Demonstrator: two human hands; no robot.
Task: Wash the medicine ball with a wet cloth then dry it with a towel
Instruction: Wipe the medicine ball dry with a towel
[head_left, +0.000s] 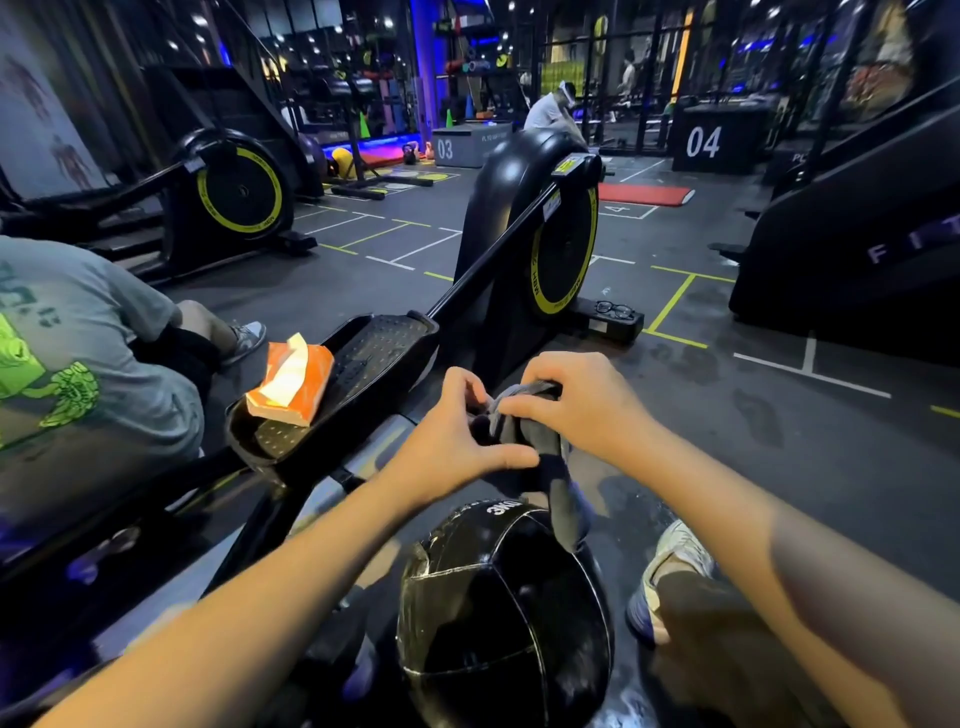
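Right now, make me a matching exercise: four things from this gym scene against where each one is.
Things:
1. dark cloth
2. medicine ball
3. orange tissue pack
4. eyeglasses

Places:
A. on the black machine pedal
B. on the base of the yellow-rimmed machine
C. held in both hands
D. low between the forearms, below the hands

Pairs: 1-C, 2-D, 3-A, 4-B

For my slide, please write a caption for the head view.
Both hands, left hand and right hand, grip a dark cloth above the black medicine ball.
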